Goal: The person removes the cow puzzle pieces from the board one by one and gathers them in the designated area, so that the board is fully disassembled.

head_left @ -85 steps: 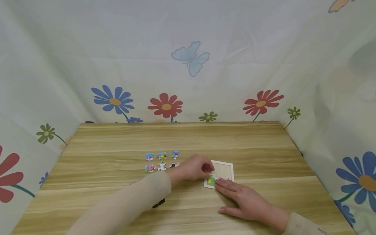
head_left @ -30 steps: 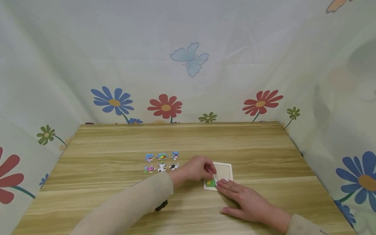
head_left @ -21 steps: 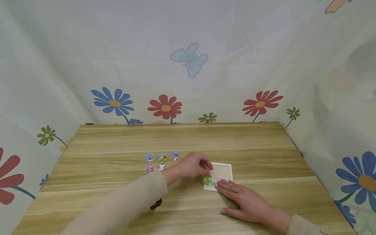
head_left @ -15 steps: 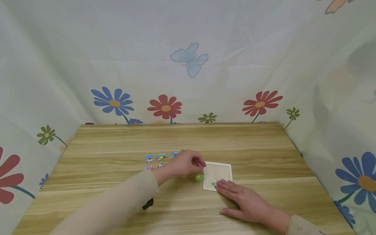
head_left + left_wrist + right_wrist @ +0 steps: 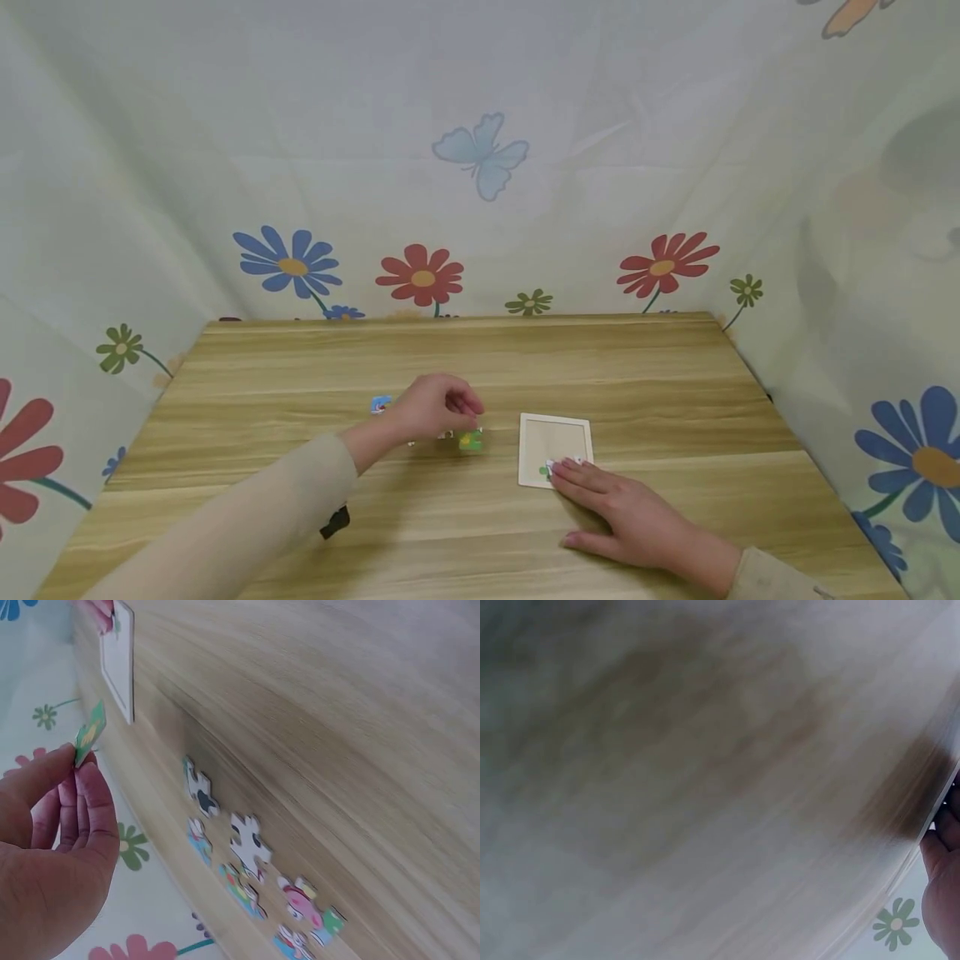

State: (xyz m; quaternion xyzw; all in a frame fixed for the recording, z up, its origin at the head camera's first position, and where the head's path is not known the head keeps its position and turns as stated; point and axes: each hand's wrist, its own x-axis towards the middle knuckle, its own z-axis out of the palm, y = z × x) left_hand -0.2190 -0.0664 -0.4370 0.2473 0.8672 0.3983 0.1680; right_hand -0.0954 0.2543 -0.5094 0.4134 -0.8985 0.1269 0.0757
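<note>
— Fingers of the left hand [image 5: 435,406]: what are they doing?
— Pinching a green puzzle piece [image 5: 89,733] between thumb and fingertips, held off the counter [image 5: 660,367]. Loose puzzle pieces [image 5: 247,847] lie on the wood just past those fingers.
— And the right hand [image 5: 630,517]?
— Flat on the counter, fingers straight and slightly spread, tips pressing the near edge of the puzzle tray [image 5: 556,437], on 1 small piece [image 5: 558,464] there. The green piece is left of the tray, apart from it

You have a light, wood-grain table [image 5: 600,358] before you. On it lie a square pale wooden puzzle tray [image 5: 557,437] and loose colourful cardboard jigsaw pieces [image 5: 251,851], set well apart.
</note>
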